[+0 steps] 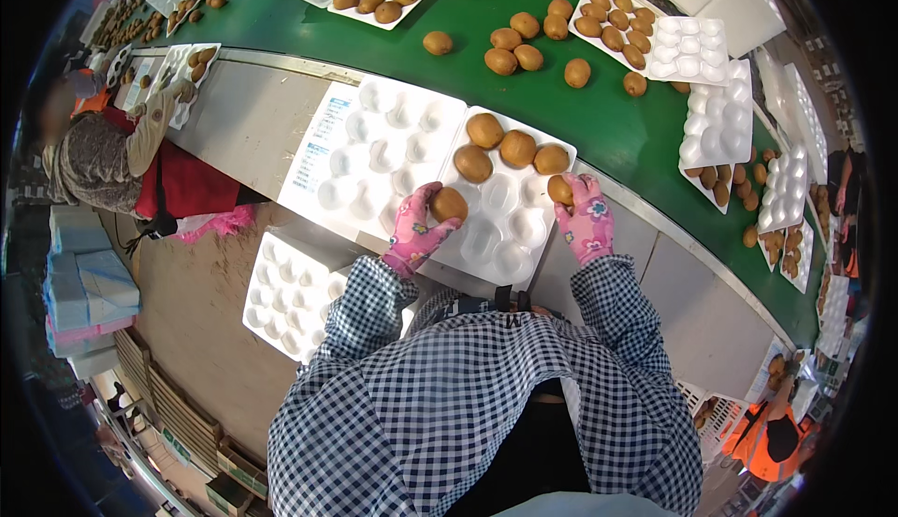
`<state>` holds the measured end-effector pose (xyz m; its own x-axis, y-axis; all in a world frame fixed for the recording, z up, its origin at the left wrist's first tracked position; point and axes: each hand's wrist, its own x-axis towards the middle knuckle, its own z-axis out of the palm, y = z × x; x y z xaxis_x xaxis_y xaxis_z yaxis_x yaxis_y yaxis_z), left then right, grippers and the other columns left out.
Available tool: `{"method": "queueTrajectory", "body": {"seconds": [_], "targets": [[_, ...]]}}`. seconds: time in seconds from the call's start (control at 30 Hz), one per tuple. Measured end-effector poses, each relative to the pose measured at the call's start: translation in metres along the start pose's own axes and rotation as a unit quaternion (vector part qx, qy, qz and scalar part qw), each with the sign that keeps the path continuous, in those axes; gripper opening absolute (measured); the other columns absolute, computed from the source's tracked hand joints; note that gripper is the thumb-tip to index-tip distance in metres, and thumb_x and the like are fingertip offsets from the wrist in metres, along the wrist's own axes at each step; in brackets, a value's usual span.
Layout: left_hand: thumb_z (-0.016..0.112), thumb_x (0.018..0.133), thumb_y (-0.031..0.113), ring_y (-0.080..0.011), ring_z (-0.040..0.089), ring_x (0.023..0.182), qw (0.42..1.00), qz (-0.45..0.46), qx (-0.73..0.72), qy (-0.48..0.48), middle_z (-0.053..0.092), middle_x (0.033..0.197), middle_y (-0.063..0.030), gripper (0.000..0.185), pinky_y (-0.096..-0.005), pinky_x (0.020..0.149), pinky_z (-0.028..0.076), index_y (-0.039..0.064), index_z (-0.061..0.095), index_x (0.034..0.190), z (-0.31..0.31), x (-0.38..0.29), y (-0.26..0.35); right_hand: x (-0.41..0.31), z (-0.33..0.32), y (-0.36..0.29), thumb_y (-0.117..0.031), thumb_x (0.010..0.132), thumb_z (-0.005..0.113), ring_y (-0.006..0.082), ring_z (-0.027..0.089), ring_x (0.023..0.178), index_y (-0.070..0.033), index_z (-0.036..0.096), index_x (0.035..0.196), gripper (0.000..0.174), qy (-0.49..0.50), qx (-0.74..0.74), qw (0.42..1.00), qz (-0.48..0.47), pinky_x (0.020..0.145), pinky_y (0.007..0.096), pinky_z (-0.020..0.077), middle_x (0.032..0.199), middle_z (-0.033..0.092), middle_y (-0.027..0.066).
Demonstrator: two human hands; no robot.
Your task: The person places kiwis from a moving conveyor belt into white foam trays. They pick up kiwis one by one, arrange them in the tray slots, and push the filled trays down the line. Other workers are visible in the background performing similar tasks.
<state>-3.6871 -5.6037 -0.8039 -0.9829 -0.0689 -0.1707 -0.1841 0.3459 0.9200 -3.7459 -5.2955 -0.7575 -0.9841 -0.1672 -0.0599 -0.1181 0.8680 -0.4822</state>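
Note:
Both my hands wear pink flowered gloves. My left hand [419, 231] holds a brown kiwifruit [449, 204] between thumb and fingers, over the left edge of a white moulded tray [499, 231]. Another kiwifruit [560, 189] is in the fingers of my right hand [588, 226], at the same tray's right edge. Several kiwifruit [518, 148] sit in the hollows at that tray's far end; the nearer hollows show bare. Against its left side lies a second white moulded tray [382, 156] without fruit. A printed sheet [323, 142] with writing shows along that tray's left side.
Beyond the metal ledge [631, 198] runs a green conveyor belt [393, 61] with loose kiwifruit [501, 61] and filled trays [384, 12]. Stacked trays [284, 292] stand by my left elbow. A co-worker [105, 152] is at the left, another person [768, 440] at the lower right.

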Motion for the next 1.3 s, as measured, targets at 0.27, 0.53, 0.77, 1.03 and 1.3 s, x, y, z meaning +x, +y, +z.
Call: {"method": "queueTrajectory", "body": {"seconds": [0.27,0.53,0.77,1.03,1.3], "targets": [[0.083,0.069,0.034,-0.0331,0.054,0.118,0.932,0.177,0.310,0.060,0.059,0.125,-0.0137,0.071,-0.0499,0.104,0.039,0.006,0.057,0.128,0.005,0.023,0.000,0.017,0.042,-0.032,-0.022,0.082,0.074,0.0339,0.057,0.120,-0.013,0.061,0.126,0.047,-0.024,-0.007,1.000,-0.005,0.099,0.0416,0.0494,0.134,0.052,0.0162],[0.083,0.070,0.043,-0.0340,0.057,0.109,0.942,0.115,0.309,0.061,0.063,0.113,-0.0141,0.069,-0.0477,0.097,0.042,0.002,0.059,0.120,-0.005,0.028,-0.005,0.052,0.043,-0.023,-0.035,0.090,0.069,0.0310,0.063,0.111,-0.008,0.062,0.115,0.037,-0.029,0.547,0.802,0.240,0.097,0.0445,0.0530,0.119,0.063,0.0142],[0.079,0.074,0.043,-0.0382,0.053,0.116,0.931,0.067,0.356,0.051,0.060,0.120,-0.0169,0.073,-0.0520,0.100,0.040,0.005,0.055,0.132,0.006,0.037,-0.008,0.046,0.050,-0.048,-0.022,0.093,0.063,0.0309,0.052,0.128,-0.004,0.049,0.141,0.053,-0.224,0.702,0.664,0.129,0.107,0.0432,0.0468,0.137,0.052,0.0126],[0.083,0.066,0.028,-0.0387,0.053,0.115,0.942,0.144,0.301,0.040,0.058,0.122,-0.0165,0.070,-0.0522,0.100,0.040,0.008,0.057,0.128,-0.017,0.056,-0.036,0.087,0.070,-0.082,-0.015,0.074,0.075,0.0343,0.054,0.116,-0.010,0.063,0.119,0.047,-0.166,0.101,0.974,-0.117,0.104,0.0428,0.0446,0.123,0.058,0.0134],[0.082,0.069,0.034,-0.0354,0.053,0.115,0.952,0.079,0.295,-0.011,0.060,0.120,-0.0119,0.061,-0.0495,0.099,0.040,0.010,0.062,0.121,-0.029,0.073,-0.040,0.094,0.116,-0.101,-0.012,0.082,0.065,0.0344,0.052,0.125,-0.007,0.053,0.134,0.053,-0.131,-0.021,0.960,-0.248,0.105,0.0446,0.0451,0.135,0.051,0.0186]]}}
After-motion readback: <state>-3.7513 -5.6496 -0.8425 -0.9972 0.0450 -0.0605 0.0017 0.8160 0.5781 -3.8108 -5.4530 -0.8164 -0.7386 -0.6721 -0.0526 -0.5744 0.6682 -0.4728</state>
